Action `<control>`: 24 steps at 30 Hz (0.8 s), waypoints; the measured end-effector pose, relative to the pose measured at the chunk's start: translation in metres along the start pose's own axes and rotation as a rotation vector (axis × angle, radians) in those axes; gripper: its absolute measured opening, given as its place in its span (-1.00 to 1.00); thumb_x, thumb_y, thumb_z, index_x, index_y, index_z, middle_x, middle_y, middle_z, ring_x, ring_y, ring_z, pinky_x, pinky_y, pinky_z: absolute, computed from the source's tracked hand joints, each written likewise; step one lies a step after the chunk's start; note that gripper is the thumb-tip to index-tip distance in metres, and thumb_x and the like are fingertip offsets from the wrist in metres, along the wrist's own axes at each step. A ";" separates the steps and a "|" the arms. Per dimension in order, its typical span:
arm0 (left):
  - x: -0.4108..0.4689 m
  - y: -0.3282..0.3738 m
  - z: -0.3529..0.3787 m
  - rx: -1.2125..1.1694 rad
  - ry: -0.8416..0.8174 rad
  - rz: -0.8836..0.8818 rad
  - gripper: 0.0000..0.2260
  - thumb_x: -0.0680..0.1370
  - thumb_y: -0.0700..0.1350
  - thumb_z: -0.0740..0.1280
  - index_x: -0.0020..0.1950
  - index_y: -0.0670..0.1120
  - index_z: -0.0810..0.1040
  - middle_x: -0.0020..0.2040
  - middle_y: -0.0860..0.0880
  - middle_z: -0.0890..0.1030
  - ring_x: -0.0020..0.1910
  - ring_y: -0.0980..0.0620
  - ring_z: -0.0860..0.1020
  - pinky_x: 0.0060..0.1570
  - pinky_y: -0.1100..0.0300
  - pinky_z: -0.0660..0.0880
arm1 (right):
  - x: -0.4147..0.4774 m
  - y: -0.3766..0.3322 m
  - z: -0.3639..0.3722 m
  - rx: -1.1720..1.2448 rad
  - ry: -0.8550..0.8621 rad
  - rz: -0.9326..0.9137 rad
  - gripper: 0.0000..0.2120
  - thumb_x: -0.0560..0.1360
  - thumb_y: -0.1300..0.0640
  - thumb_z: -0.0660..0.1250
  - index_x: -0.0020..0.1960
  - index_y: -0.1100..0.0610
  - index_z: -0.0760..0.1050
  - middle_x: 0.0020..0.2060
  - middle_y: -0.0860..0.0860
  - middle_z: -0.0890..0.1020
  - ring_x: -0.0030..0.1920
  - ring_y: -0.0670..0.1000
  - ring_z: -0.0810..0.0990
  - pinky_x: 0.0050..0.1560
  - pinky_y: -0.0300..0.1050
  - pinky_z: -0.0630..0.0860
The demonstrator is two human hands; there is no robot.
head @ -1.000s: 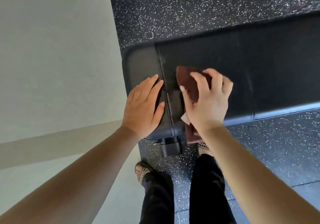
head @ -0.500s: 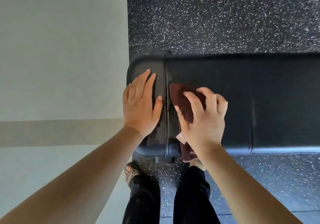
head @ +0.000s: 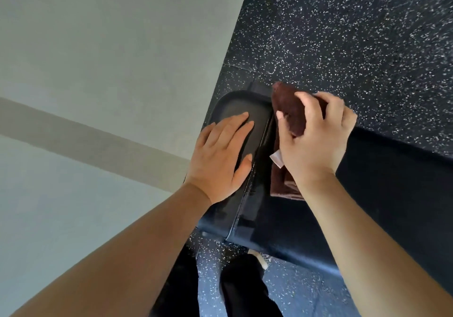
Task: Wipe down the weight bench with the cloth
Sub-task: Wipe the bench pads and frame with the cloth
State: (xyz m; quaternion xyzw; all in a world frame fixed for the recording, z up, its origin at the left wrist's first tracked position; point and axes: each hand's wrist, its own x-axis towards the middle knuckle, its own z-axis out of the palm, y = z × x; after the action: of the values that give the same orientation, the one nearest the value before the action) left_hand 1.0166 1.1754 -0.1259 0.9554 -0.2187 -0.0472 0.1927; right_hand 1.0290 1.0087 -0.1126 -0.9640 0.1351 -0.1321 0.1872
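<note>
- Your weight bench (head: 382, 194) is black and padded, running diagonally, with a short end pad beside the long pad.
- Your cloth (head: 291, 113) is dark brown, folded, lying on the long pad by the seam.

bare forearms with no sleeves, black trousers (head: 247, 292), and a patterned sandal (head: 260, 258) below.

bench (head: 382, 194) free rightward; wall (head: 110, 47) left.

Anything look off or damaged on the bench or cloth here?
Nothing stands out. The left hand lies flat on the small end pad, the right hand presses the brown cloth onto the long pad.
</note>
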 end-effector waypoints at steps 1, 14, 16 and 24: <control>-0.001 0.000 0.000 0.005 -0.010 -0.003 -0.52 0.50 0.01 0.17 0.38 -0.13 0.36 0.41 -0.09 0.37 0.34 -0.05 0.29 0.33 -0.03 0.22 | -0.003 0.000 -0.002 -0.008 0.001 -0.014 -0.66 0.47 -0.06 0.36 0.19 0.05 0.53 0.18 0.12 0.49 0.13 0.24 0.39 -0.20 -0.16 0.28; -0.019 -0.003 -0.010 -0.044 -0.145 0.025 -0.53 0.54 -0.01 0.09 0.43 -0.12 0.30 0.47 -0.10 0.26 0.45 -0.06 0.19 0.38 -0.07 0.17 | -0.082 0.002 -0.031 -0.014 -0.089 -0.093 -0.70 0.44 0.03 0.42 0.13 0.13 0.57 0.15 0.18 0.51 0.07 0.31 0.41 0.17 -0.29 0.15; -0.028 -0.013 -0.014 -0.051 -0.164 0.057 -0.53 0.54 0.00 0.11 0.42 -0.12 0.31 0.47 -0.10 0.26 0.44 -0.05 0.19 0.36 -0.08 0.24 | -0.073 -0.006 -0.024 0.001 -0.055 -0.059 -0.69 0.44 0.04 0.44 0.13 0.14 0.56 0.14 0.18 0.51 0.07 0.30 0.40 0.18 -0.33 0.13; -0.061 -0.037 -0.043 -0.241 -0.203 -0.063 -0.54 0.56 -0.04 0.18 0.45 -0.09 0.25 0.46 -0.01 0.28 0.39 0.02 0.25 0.30 0.10 0.27 | -0.003 -0.072 0.025 -0.036 0.025 0.000 -0.65 0.48 -0.08 0.34 0.19 0.07 0.52 0.20 0.14 0.48 0.14 0.26 0.39 -0.04 -0.32 0.14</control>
State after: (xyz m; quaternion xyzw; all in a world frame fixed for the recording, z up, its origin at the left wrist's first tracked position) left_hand 0.9842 1.2473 -0.1003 0.9220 -0.1997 -0.1756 0.2814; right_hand 1.0492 1.0823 -0.1068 -0.9655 0.1397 -0.1416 0.1683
